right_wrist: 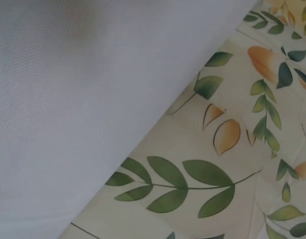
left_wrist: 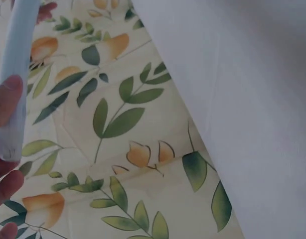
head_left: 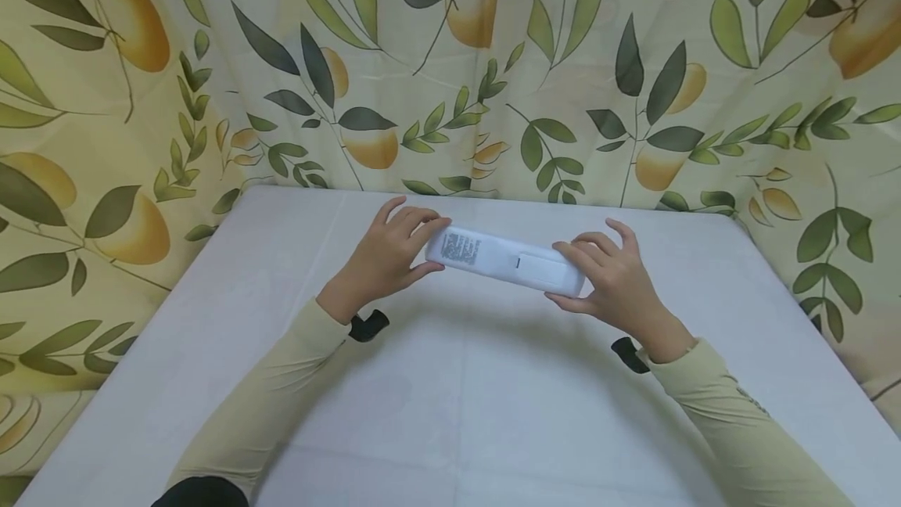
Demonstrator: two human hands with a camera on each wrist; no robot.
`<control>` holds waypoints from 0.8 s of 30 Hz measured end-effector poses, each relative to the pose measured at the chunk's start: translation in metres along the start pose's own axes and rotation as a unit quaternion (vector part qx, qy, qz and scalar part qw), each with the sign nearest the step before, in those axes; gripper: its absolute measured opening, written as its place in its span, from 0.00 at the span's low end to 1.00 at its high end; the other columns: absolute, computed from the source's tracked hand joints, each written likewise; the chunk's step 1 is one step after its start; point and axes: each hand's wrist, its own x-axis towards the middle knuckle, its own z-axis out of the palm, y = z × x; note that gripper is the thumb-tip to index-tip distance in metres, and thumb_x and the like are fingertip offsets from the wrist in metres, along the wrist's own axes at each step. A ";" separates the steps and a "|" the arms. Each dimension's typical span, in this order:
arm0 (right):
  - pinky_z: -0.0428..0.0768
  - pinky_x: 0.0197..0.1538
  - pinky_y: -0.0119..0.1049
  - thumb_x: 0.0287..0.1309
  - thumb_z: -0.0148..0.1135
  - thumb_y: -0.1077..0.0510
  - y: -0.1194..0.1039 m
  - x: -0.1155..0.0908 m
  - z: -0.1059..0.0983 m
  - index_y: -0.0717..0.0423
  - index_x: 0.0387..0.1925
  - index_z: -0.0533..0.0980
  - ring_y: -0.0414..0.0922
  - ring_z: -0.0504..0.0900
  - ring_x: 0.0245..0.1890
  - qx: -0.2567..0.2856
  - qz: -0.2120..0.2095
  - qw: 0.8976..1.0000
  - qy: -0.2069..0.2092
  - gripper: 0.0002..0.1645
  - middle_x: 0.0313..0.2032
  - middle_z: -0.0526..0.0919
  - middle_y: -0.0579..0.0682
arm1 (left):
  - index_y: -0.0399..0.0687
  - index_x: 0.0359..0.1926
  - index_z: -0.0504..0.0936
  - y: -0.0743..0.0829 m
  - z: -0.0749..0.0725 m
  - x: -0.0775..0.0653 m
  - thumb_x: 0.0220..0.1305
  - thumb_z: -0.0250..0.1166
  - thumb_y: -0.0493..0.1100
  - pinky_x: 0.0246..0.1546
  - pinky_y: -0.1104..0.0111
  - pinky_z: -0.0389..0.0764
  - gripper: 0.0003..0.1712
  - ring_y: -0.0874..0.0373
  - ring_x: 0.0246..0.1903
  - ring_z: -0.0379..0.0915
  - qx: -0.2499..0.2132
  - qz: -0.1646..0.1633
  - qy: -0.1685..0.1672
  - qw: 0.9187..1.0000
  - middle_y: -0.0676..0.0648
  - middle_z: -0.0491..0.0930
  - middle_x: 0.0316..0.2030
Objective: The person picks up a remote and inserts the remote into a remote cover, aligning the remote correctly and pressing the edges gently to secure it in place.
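Observation:
A white remote control [head_left: 503, 258] is held up over the table, its back facing the head camera. Grey printed text covers the back's left part, and a battery cover lies toward the right end. My left hand [head_left: 387, 253] pinches the left end between thumb and fingers. At the opposite end, my right hand [head_left: 619, 280] grips it, thumb below and fingers above. In the left wrist view the remote [left_wrist: 18, 55] appears edge-on, with the left thumb [left_wrist: 7, 99] pressed against it. The right wrist view shows neither the remote nor a hand.
A white cloth covers the table [head_left: 450, 397]. Behind and beside it hangs a curtain [head_left: 436, 69] printed with leaves and orange fruit. Black wrist-worn pieces [head_left: 369, 325] show at both cuffs. Something black and rounded [head_left: 200, 493] pokes in at the bottom left.

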 end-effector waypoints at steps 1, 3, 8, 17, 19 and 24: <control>0.64 0.52 0.67 0.50 0.60 0.36 0.002 0.000 0.001 0.62 0.45 0.77 0.57 0.78 0.36 -0.003 0.003 1.000 -0.009 0.35 0.33 0.81 0.60 | 0.45 0.53 0.76 -0.001 0.001 0.000 0.47 0.73 0.55 0.63 0.52 0.63 0.33 0.53 0.50 0.74 0.001 0.000 0.001 1.000 0.45 0.79 0.47; 0.64 0.53 0.67 0.40 0.71 0.40 0.005 0.002 0.006 0.62 0.46 0.77 0.58 0.77 0.39 -0.013 0.009 0.999 -0.029 0.37 0.36 0.80 0.60 | 0.44 0.51 0.77 -0.005 0.002 0.000 0.46 0.73 0.55 0.62 0.51 0.64 0.33 0.53 0.50 0.74 0.007 0.001 -0.001 1.000 0.45 0.79 0.46; 0.65 0.55 0.65 0.27 0.80 0.44 0.018 0.022 0.029 0.63 0.47 0.76 0.59 0.76 0.43 -0.054 0.024 0.996 -0.071 0.43 0.39 0.79 0.60 | 0.44 0.49 0.77 -0.032 0.017 0.005 0.46 0.73 0.58 0.62 0.50 0.63 0.33 0.51 0.48 0.74 0.036 -0.007 -0.030 0.999 0.46 0.80 0.44; 0.61 0.60 0.63 0.45 0.70 0.41 0.049 0.061 0.107 0.62 0.50 0.73 0.58 0.71 0.53 -0.075 0.091 0.970 -0.212 0.37 0.46 0.77 0.60 | 0.41 0.54 0.72 -0.098 0.067 0.020 0.53 0.69 0.56 0.62 0.50 0.63 0.34 0.47 0.53 0.71 0.062 -0.036 -0.165 0.984 0.41 0.75 0.51; 0.60 0.61 0.62 0.47 0.69 0.41 0.053 0.066 0.124 0.61 0.50 0.73 0.58 0.69 0.55 -0.068 0.110 0.963 -0.238 0.36 0.47 0.76 0.60 | 0.41 0.55 0.71 -0.108 0.075 0.020 0.53 0.69 0.56 0.61 0.50 0.63 0.34 0.47 0.54 0.70 0.061 -0.048 -0.190 0.979 0.41 0.75 0.51; 0.57 0.61 0.60 0.50 0.65 0.39 0.053 0.077 0.158 0.60 0.50 0.74 0.59 0.65 0.56 -0.064 0.147 0.943 -0.290 0.35 0.47 0.74 0.62 | 0.40 0.55 0.71 -0.128 0.096 0.013 0.52 0.69 0.55 0.62 0.47 0.60 0.35 0.45 0.55 0.70 0.042 -0.092 -0.236 0.966 0.40 0.74 0.52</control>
